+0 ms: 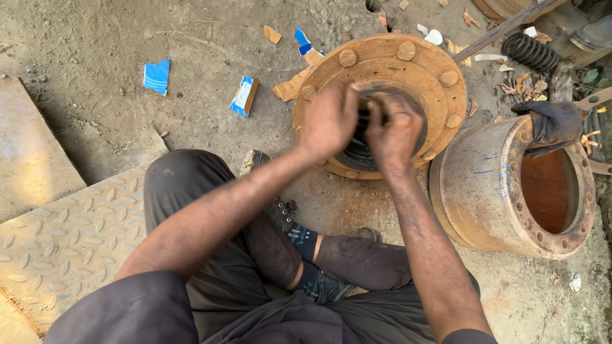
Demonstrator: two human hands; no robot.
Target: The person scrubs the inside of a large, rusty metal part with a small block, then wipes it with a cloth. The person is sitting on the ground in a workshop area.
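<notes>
While person sits on dirt ground, both hands work at centre opening of rusty round steel wheel hub with stud bolts (408, 64) lying flat ahead of knees. Left hand (328, 121) curled, fingers closed over dark greasy ring part in hub bore (357, 151); exact grip hidden, motion-blurred. Right hand (395, 130) beside it, touching, fingers bent down onto same part. Rusty cylindrical brake drum (484, 185) on its side just right of hub, dark rag (551, 124) draped on rim. Torn blue-white cardboard box pieces (244, 95) scattered left. Black coil spring (529, 52) beyond. Checker-plate metal sheet (57, 242) at left.
</notes>
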